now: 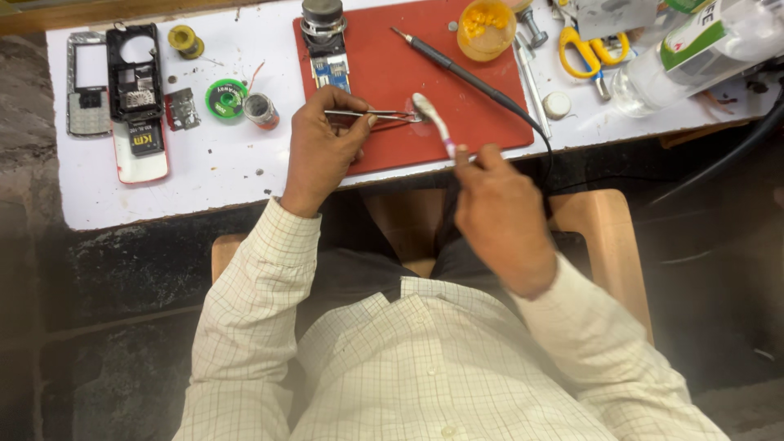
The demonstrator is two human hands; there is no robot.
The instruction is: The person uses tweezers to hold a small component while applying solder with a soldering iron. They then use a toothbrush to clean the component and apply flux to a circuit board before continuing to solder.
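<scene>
My left hand (322, 147) grips metal tweezers (384, 115) whose tips point right over the red mat (482, 106). My right hand (500, 216) holds a small white brush (433, 122) with a pink handle. The brush head rests at the tweezer tips, on something too small to make out. A black soldering iron (461, 72) lies diagonally on the mat just beyond the brush, its cable running off the table edge.
On the white table (212, 175), at the left, lie opened phone shells (135, 90), a solder spool (226, 98) and a small tin (261, 109). A small circuit board (331, 72), an orange cup (486, 28), yellow scissors (590, 51) and a plastic bottle (694, 53) stand at the back.
</scene>
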